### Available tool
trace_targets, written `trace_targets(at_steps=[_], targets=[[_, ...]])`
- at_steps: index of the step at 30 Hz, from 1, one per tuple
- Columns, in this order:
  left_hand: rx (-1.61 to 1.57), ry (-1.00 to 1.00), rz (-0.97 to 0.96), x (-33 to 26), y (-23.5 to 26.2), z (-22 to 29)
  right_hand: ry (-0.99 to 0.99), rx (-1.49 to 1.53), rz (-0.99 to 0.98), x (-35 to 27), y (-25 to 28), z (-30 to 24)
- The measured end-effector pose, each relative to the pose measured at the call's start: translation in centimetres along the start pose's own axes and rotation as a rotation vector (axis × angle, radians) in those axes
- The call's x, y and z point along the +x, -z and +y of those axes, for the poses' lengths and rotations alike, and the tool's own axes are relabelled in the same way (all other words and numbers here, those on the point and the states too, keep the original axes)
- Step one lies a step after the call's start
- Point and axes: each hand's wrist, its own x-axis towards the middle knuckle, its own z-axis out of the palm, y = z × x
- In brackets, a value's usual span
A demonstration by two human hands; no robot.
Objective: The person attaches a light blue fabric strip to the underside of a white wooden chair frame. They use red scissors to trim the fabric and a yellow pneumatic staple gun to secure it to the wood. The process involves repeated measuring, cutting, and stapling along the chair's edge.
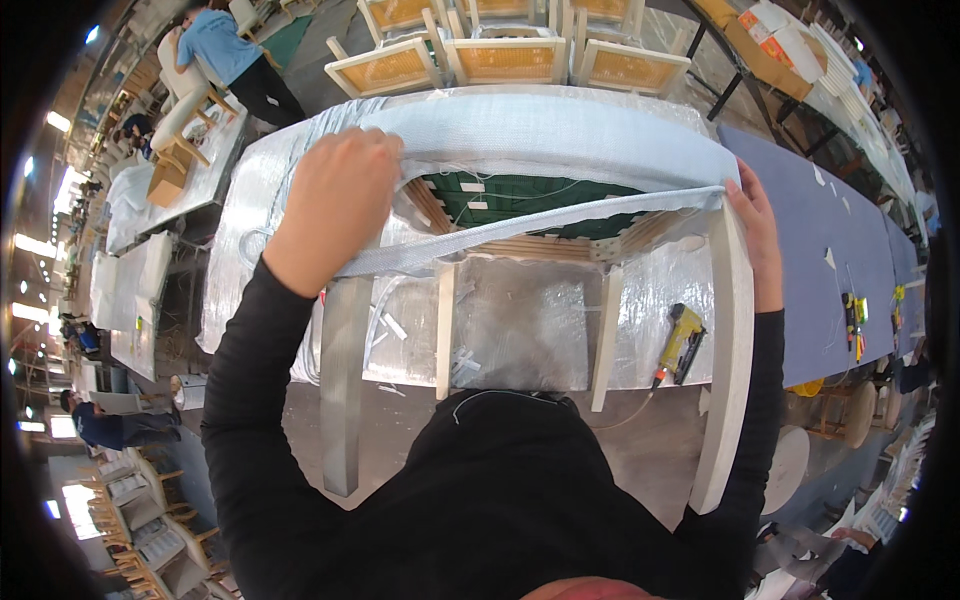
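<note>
A wooden chair frame [530, 247] lies on the plastic-wrapped bench right in front of the worker, its legs pointing back toward the worker's body. Light-blue fabric [560, 135] runs smoothly over the padded far edge, and green webbing [540, 190] shows inside the frame. A narrow light-blue strip [520, 225] spans the opening from the top of the near left leg [345, 390] to the top of the near right leg [730, 390].

I'd call the covering partway along: the broad face looks laid and fairly flat, while the strip appears loose along its middle and the cloth bunches at the left end, so those parts seem left to settle. Whether anything is already stapled under the edge, I can't make out.

The left hand [335, 205] is curled tight, knuckles up, gripping the fabric at the left corner, though its fingertips are hidden. The right hand [757, 225] is at the opposite corner, fingers against the cloth by the leg top; whether they pinch or merely press, I cannot tell.

Within the legs' span a yellow staple gun [682, 338] rests on the bench [270, 190]. A blue-grey table [815, 250] stands to the right. Beyond the bench are chairs with woven yellow seats [505, 60], and at the far left a co-worker in a light-blue shirt [222, 48] stands by an off-white upholstered chair [182, 85].
</note>
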Motion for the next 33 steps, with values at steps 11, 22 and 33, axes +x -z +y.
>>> trace_targets(at_steps=[11, 22, 33], targets=[[-0.593, -0.010, -0.070, 0.7, -0.5, 2.3, 0.009, -0.063, -0.009, 0.2, 0.4, -0.1], [-0.395, -0.162, 0.139, 1.0, -0.4, 1.5, 0.016, -0.073, 0.006, 0.1, -0.2, -0.2], [-0.478, -0.016, -0.062, 2.5, -1.3, -2.0, -0.024, 0.063, 0.032, -0.4, 0.0, 0.3]])
